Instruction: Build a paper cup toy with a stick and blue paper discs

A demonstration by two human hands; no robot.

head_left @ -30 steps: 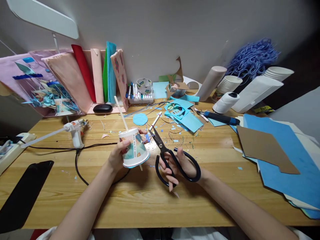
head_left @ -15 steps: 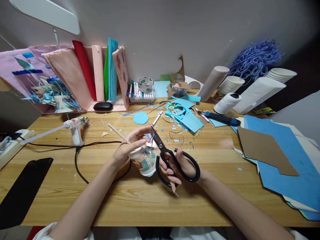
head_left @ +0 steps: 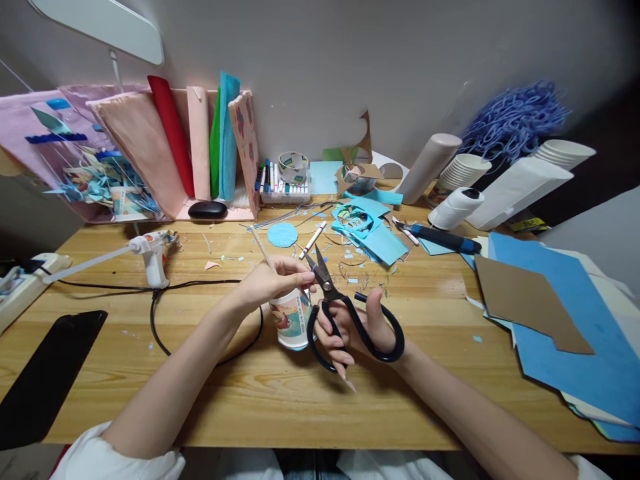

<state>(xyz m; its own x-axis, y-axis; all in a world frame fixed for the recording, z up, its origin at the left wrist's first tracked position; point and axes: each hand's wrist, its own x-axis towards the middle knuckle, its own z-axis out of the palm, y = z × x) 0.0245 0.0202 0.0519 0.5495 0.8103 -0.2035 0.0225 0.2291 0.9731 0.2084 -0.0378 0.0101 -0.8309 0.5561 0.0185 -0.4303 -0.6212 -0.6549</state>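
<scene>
My left hand (head_left: 273, 280) grips the upturned base of a printed paper cup (head_left: 293, 320) that stands upside down on the wooden desk (head_left: 260, 393). A thin wooden stick (head_left: 261, 247) pokes up from under its fingers toward the back left. My right hand (head_left: 357, 327) is closed through the handles of black scissors (head_left: 345, 313). The blades point up and left, their tips right beside my left fingertips at the cup's base.
A glue gun (head_left: 150, 257) and its black cable (head_left: 165, 313) lie to the left. Blue paper scraps (head_left: 367, 233), a marker (head_left: 313, 240) and a blue disc (head_left: 282, 235) lie behind the cup. Blue and brown card sheets (head_left: 540, 300) cover the right side. Paper rolls line the back wall.
My left hand has turned the cup from tilted in the air to standing upside down on the desk. The scissors moved up and closer to the cup's base.
</scene>
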